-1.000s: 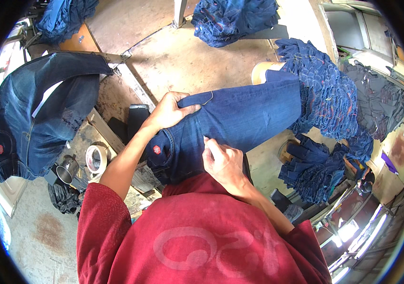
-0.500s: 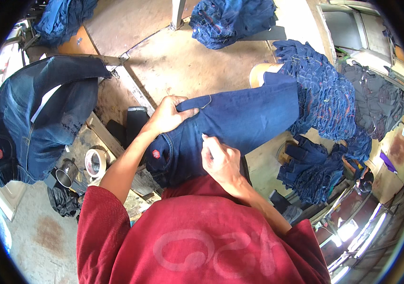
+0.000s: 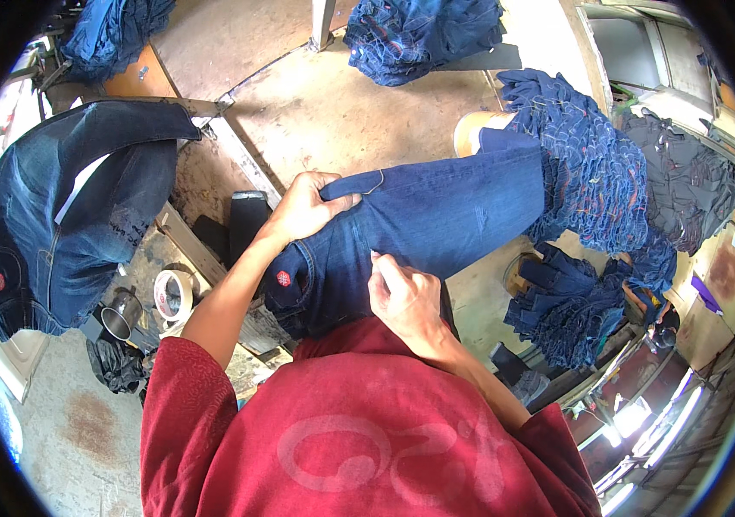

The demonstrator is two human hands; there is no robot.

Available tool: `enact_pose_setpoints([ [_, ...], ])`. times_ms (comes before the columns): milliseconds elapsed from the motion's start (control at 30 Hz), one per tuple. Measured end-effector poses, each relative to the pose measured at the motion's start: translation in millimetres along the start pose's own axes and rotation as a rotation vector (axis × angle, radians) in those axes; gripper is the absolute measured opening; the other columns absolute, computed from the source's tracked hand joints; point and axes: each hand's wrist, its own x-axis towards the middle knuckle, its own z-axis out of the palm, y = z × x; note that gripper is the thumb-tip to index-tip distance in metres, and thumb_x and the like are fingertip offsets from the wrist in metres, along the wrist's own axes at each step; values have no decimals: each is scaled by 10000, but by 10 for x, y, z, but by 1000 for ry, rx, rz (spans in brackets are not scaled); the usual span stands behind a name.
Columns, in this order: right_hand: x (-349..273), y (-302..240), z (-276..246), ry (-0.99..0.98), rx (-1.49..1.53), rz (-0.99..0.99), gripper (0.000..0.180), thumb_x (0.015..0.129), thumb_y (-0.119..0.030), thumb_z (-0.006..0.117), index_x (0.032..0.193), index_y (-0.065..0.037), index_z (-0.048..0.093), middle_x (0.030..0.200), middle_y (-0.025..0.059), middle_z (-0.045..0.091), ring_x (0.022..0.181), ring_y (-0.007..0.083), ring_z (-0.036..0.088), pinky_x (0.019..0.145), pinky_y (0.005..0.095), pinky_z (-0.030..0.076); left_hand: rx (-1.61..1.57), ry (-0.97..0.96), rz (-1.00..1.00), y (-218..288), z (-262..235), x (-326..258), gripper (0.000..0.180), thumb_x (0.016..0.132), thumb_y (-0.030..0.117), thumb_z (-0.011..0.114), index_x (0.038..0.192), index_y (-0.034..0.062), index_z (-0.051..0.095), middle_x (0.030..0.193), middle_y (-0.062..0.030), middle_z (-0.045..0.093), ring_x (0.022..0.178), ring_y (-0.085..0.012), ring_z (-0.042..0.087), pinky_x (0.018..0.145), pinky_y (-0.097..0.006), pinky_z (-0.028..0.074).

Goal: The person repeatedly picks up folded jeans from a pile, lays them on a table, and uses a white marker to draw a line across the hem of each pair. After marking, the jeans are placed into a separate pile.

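Observation:
A pair of dark blue jeans point(image 3: 453, 202) lies stretched out in front of me, its waist end near my body and a leg reaching to the right. My left hand point(image 3: 311, 207) is closed on the upper edge of the cloth, thumb on top, beside a loose pale thread. Lower on the denim, my right hand point(image 3: 406, 295) is curled in a pinch against the surface. A small pale tip shows at its fingertips; what it belongs to is hidden by the fingers. A round red label point(image 3: 283, 278) sits near the jeans' waist.
More jeans point(image 3: 65, 215) hang over a support at the left, above a tape roll point(image 3: 173, 295) and a metal cup point(image 3: 121, 314). Denim piles stand at the far side point(image 3: 423, 39) and right point(image 3: 578, 164), next to dark grey garments point(image 3: 678, 181). Another denim bundle point(image 3: 566, 306) lies lower right.
My right hand has shifted slightly toward me and to the right over the denim. My left hand keeps its hold in nearly the same place.

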Motion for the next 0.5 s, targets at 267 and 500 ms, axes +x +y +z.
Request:
enact_pose_setpoints([
  [267, 30, -38, -16, 56, -26, -22, 97, 930, -23, 726, 966, -84, 659, 641, 81, 654, 531, 264, 686, 493, 397, 536, -60, 7, 19, -30, 16, 26, 176, 980, 125, 819, 1086, -16, 815, 935, 0, 789, 863, -71, 645, 811, -294, 553],
  [500, 34, -23, -35, 30, 6, 22, 104, 937, -43, 715, 1018, -87, 665, 639, 83, 659, 540, 273, 692, 497, 411, 551, -32, -13, -12, -20, 17, 14, 183, 990, 132, 810, 1101, -14, 815, 947, 0, 792, 869, -70, 645, 819, -291, 554],
])
